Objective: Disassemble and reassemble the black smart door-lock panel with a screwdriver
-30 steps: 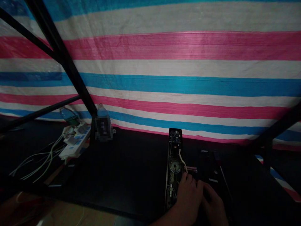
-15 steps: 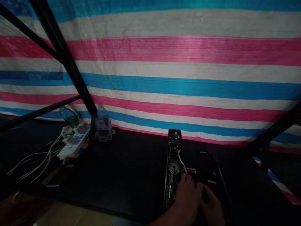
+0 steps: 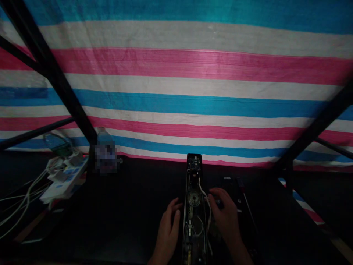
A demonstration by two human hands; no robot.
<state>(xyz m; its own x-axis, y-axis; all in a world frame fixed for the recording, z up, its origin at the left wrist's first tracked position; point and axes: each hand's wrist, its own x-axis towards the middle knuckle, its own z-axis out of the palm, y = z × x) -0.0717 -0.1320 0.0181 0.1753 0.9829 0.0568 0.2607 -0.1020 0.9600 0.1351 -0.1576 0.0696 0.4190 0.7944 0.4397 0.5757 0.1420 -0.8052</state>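
A long, narrow black device housing (image 3: 194, 198) lies lengthwise in front of me, its inside showing a circuit board at the far end, a round part and metal pieces. My left hand (image 3: 168, 226) rests just left of it, holding nothing, fingers apart. To its right, my right hand (image 3: 226, 213) is curled with thumb and fingertips close together over a small thin rod lying beside the housing. Whether the rod is gripped is hard to make out in the dim light. A white cable (image 3: 203, 193) runs from the housing down past my right fingertips.
On the right lie a dark flat part (image 3: 227, 179) and a screwdriver (image 3: 246, 200) with a long shaft. At left are a white power strip (image 3: 64, 182) with cables, a bottle (image 3: 105, 137) and a dark phone-like slab (image 3: 45, 228). Black frame bars (image 3: 59, 82) slant up before a striped sheet (image 3: 179, 66).
My hands, together at the right of the housing before, have parted. The left is now on the housing's left side; the right has moved up to the rod. The view has turned right.
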